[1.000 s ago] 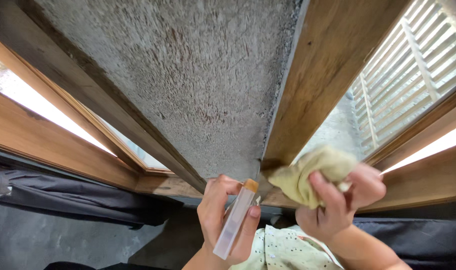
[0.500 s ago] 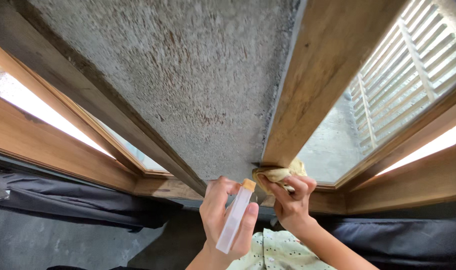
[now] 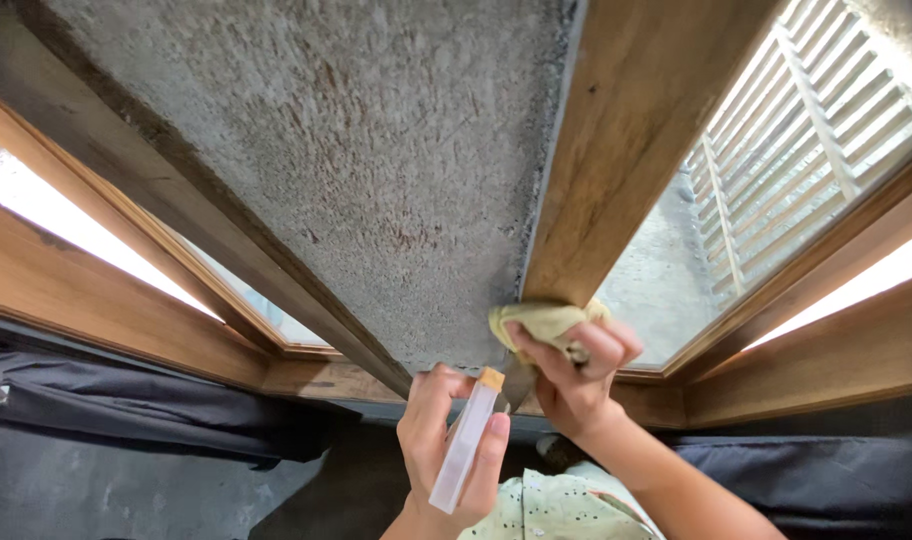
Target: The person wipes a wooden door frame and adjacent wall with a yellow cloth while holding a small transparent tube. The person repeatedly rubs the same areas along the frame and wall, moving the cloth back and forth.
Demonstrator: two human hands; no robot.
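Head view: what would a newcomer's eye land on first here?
Probably the right hand at lower centre, pressing a bunched yellowish cloth against the foot of the wooden window frame. Beside it, the left hand grips a slim clear spray bottle with an orange cap. Above them, a rough grey concrete wall fills the middle, with bright window panes either side.

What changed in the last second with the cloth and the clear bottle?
The right hand carried the yellow cloth left from the window pane to the foot of the wooden frame post, bunching it smaller, and presses it there. The left hand kept the clear bottle gripped in the same spot.
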